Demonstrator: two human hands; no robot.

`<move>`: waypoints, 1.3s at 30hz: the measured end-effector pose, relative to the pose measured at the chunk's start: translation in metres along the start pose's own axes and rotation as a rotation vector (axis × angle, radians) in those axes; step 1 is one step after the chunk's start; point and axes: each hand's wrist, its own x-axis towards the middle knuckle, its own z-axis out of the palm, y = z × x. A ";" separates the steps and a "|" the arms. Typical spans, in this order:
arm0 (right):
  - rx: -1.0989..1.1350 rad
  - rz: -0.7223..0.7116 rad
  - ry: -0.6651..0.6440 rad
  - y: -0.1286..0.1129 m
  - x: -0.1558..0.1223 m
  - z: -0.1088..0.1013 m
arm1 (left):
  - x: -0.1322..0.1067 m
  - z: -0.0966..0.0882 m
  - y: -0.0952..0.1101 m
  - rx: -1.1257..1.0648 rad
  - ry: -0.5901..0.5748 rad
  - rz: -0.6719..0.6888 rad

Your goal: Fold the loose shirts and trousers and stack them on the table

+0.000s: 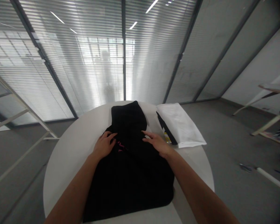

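Glass walls [95, 62] with lowered blinds close off the far side of the room, and a grey floor [233, 146] runs out wide to the right. A round white bench [70, 149] stands in the middle, with a white frame [21, 105] slanting beside it on the left.

A black garment [130, 177] lies across the bench from the near edge to the far rim. The left hand [105, 144] and right hand [157, 142] both rest on it around the middle. Their fingers [148, 134] are released and laid flat, gripping nothing.

A white folded cloth [180, 124] sits just right of the garment, reaching the bench's right edge. Bare bench shows to the left.
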 end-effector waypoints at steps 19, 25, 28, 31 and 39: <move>0.128 0.232 -0.105 -0.005 -0.006 -0.025 | -0.001 -0.016 0.011 -0.097 0.032 -0.052; -0.009 0.151 -0.100 0.004 0.000 -0.026 | -0.002 -0.009 0.013 -0.024 0.050 -0.059; 0.004 0.128 -0.100 0.001 -0.003 -0.026 | -0.001 -0.008 0.012 -0.041 0.059 -0.077; -0.019 0.114 -0.056 -0.004 -0.004 -0.023 | 0.000 -0.009 0.009 -0.131 0.096 -0.090; -0.166 -0.067 -0.025 -0.001 0.002 -0.017 | 0.007 -0.004 0.002 -0.253 0.219 -0.192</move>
